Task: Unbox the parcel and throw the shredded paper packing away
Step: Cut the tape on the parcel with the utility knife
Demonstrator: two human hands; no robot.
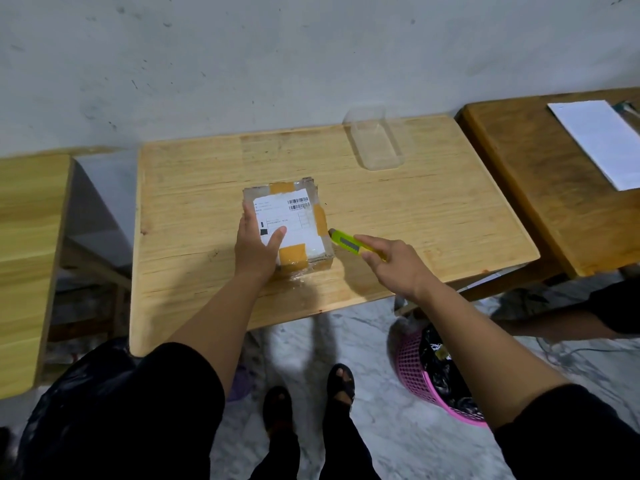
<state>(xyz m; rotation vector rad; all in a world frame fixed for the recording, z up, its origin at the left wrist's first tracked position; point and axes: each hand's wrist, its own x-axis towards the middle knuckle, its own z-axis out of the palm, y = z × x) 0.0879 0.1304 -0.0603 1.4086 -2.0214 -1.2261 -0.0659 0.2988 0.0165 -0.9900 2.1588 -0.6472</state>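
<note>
The parcel [289, 228] sits mid-desk [433, 216], the left hand [256, 245] on its top at 9 o'clock and the knife [349, 242] in the right hand [398, 265] touching its 3 o'clock edge. A container [375, 140] stands at 1 o'clock near the desk's back edge; a basket [420, 379] sits on the floor [391, 438] at 5 o'clock.

Short black sleeves [187, 372] ending above the elbows, black trousers [346, 441] and dark open-toed sandals [341, 379] are worn.

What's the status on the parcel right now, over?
Left hand flat on parcel, steadying it. Right hand holds yellow cutter, tip at parcel's right edge. Parcel taped shut. Nothing in the way.
</note>
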